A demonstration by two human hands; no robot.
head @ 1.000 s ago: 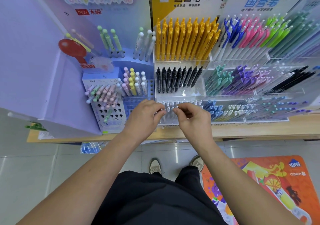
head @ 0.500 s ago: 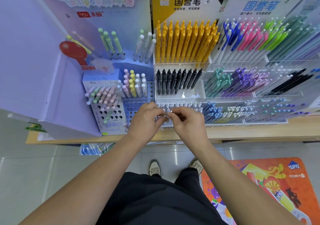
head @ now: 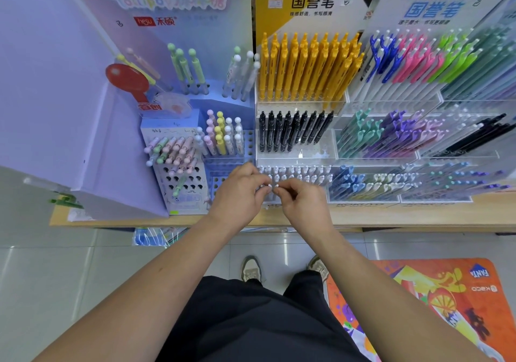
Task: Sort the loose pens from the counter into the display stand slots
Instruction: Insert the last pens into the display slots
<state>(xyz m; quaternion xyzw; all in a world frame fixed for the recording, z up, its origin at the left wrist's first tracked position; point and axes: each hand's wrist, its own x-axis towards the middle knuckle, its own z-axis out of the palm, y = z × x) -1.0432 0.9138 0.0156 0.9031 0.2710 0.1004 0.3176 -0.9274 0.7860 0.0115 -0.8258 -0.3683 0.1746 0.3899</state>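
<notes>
Both hands meet at the front row of white-capped pens in the lowest tier of the clear acrylic display stand. My left hand has its fingers curled, fingertips pinching the top of a white pen. My right hand pinches the white tip of a neighbouring pen just beside it. The pens' barrels are hidden behind my fingers. Black pens fill the tier above and yellow pens the top tier.
A blue stand with pastel ball-top pens and a white perforated holder sit to the left. Tiers of coloured pens extend right. The wooden counter edge runs below. Green items lie at the far left.
Both hands have stayed together at the white pens, shifting slightly toward me and left within the front row. The fingertips have closed nearer to each other.
</notes>
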